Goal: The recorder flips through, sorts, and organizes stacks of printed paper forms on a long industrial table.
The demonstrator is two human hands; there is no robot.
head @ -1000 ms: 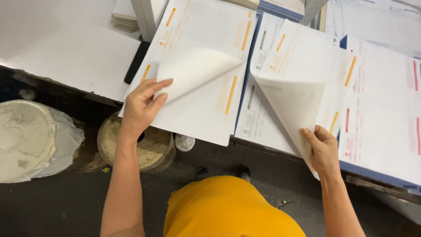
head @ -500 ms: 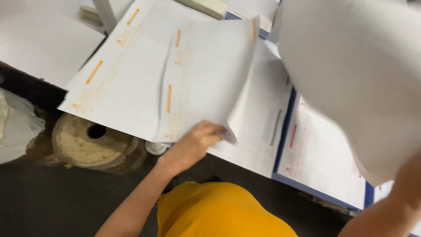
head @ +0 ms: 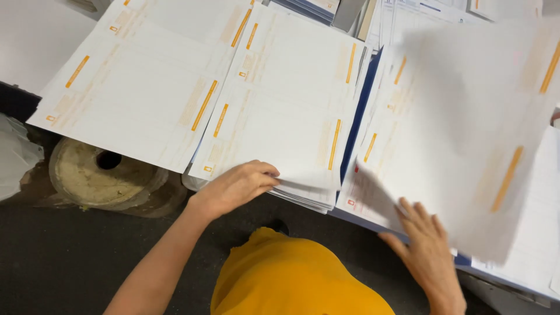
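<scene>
Large white printed sheets with orange bars lie in stacks across a worktable. My left hand [head: 238, 185] rests at the near edge of the middle stack [head: 291, 105], fingers curled against its bottom corner. My right hand [head: 429, 248] is under a big blurred sheet [head: 472, 134] that hangs in the air over the right stack [head: 379, 151], fingers spread against its lower edge. A further sheet [head: 140, 81] lies flat on the left. My yellow top [head: 291, 280] shows at the bottom.
A round cream-coloured reel [head: 105, 175] sits on the dark floor under the table's left edge, next to a pale plastic bag [head: 14, 157]. More stacks of paper with blue edges [head: 315, 9] stand at the back. The table edge [head: 23, 46] runs diagonally at left.
The left hand has let the folded-up sheet drop flat onto the middle stack and now sits at its near edge. The right hand's sheet has swung down over the right stack.
</scene>
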